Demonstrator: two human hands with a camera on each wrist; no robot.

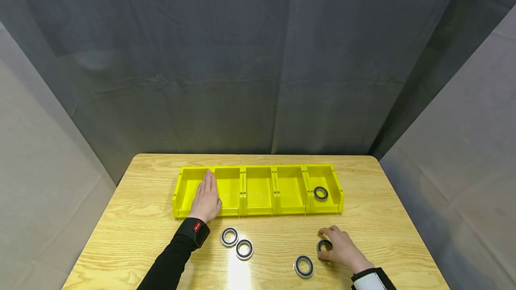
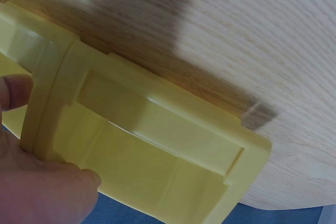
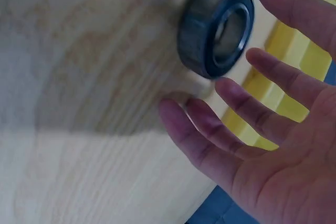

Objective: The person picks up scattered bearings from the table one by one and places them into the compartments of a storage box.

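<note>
My left hand (image 1: 206, 200) lies across the divider between the two leftmost compartments of a yellow bin row (image 1: 258, 211), fingers straight and together. The left wrist view shows its thumb (image 2: 16, 90) on one side of that divider. At the right, my right hand (image 1: 342, 247) reaches over a ball bearing (image 3: 199, 35) with spread fingers; thumb and index finger stand on either side of it, without a visible pinch. Another bearing (image 1: 297, 266) lies just left of that hand. Inside the rightmost compartment lies one more bearing (image 1: 316, 193).
Two bearings, one farther left (image 1: 223, 236) and one beside it (image 1: 238, 249), lie on the wooden table (image 1: 274, 236) in front of the bins. Grey curtain (image 1: 225, 79) hangs behind the table; pale fabric panels (image 1: 48, 147) flank it.
</note>
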